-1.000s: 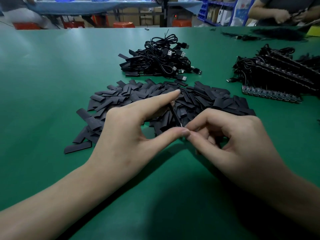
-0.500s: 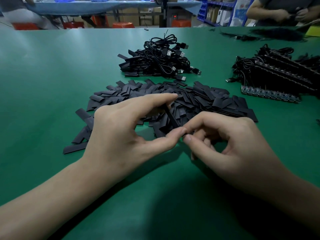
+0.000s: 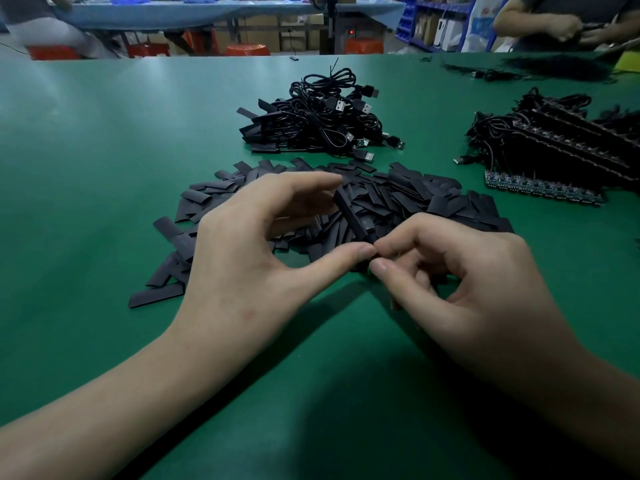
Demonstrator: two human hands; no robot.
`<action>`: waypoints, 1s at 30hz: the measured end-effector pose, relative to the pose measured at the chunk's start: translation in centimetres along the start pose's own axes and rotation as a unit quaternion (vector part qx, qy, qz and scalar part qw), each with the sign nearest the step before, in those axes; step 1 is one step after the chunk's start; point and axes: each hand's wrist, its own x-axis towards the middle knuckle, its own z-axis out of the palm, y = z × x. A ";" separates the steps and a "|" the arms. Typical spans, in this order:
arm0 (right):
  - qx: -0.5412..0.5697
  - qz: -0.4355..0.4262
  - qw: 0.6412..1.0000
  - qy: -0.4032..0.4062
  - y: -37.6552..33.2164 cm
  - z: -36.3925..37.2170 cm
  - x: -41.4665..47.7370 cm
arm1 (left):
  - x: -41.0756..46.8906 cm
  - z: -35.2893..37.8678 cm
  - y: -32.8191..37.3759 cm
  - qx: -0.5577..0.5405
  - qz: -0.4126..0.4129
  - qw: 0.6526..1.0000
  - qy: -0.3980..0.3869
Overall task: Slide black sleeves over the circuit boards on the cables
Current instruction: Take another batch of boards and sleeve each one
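Observation:
My left hand (image 3: 242, 251) holds one flat black sleeve (image 3: 353, 220) edge-on between forefinger tip and thumb tip, just above a wide pile of loose black sleeves (image 3: 415, 202). My right hand (image 3: 464, 282) meets it at the sleeve's near end, thumb and forefinger pinched there; what lies between those fingers is hidden. Behind the pile is a heap of black USB cables (image 3: 322, 119) with sleeves on them. At the right lies a stack of cables ending in a row of small circuit boards (image 3: 540, 188).
Everything rests on a green table mat (image 3: 104, 168). Another person's hands (image 3: 568, 26) work at the far right corner beside more black wiring (image 3: 554, 67). Orange stools (image 3: 247, 49) and shelves stand beyond the table's far edge.
The sleeve between my fingers has widened from a thin edge to a fuller tube shape. Both hands have stayed almost where they were, fingertips together.

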 end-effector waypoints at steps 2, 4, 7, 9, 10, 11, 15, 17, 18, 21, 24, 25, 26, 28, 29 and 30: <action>-0.025 -0.006 1.000 0.004 -0.1 0.0 0.0 | -0.1 0.1 0.2 0.005 0.002 1.000 -0.003; -0.040 -0.008 0.999 0.003 -0.2 0.0 0.0 | -0.1 0.1 0.3 0.018 0.009 1.000 -0.004; -0.035 -0.009 0.999 0.000 -0.3 0.0 0.0 | -0.1 -0.1 0.4 0.045 0.027 0.999 -0.006; -0.028 -0.009 1.000 -0.002 -0.3 0.0 -0.1 | -0.1 -0.2 0.5 0.057 0.034 0.998 -0.003; -0.023 -0.008 1.000 -0.002 -0.3 0.0 -0.1 | -0.1 -0.2 0.5 0.057 0.035 0.998 -0.001; -0.019 -0.006 1.000 -0.001 -0.3 0.0 -0.1 | -0.1 -0.2 0.6 0.054 0.036 0.998 0.001; -0.008 -0.008 1.000 -0.009 -0.4 0.1 0.0 | -0.1 -0.4 0.6 0.049 0.058 0.997 -0.002; 0.026 0.000 1.000 -0.017 -0.4 0.0 -0.1 | -0.1 -0.5 0.5 0.048 0.070 0.996 -0.003; 0.047 0.007 0.999 -0.019 -0.5 -0.1 -0.1 | -0.1 -0.6 0.5 0.045 0.074 0.996 -0.005; 0.090 0.028 0.996 -0.002 -0.6 -0.3 0.0 | -0.1 -0.7 0.4 0.029 0.085 0.996 -0.017; 0.085 0.024 0.996 0.010 -0.6 -0.4 0.1 | 0.0 -0.7 0.2 0.019 0.092 0.995 -0.028; 0.082 0.020 0.996 0.008 -0.6 -0.4 0.1 | 0.0 -0.7 0.1 0.018 0.095 0.995 -0.031; 0.077 0.015 0.997 0.007 -0.6 -0.4 0.0 | 0.0 -0.7 0.0 0.017 0.097 0.995 -0.035; 0.065 0.005 0.998 0.011 -0.6 -0.4 0.1 | 0.0 -0.8 -0.1 0.009 0.099 0.994 -0.044; 0.058 -0.001 0.998 0.016 -0.5 -0.4 0.1 | 0.0 -0.8 -0.2 0.004 0.099 0.994 -0.050; 0.048 -0.008 0.999 0.021 -0.5 -0.5 0.1 | 0.0 -0.8 -0.2 0.001 0.099 0.994 -0.055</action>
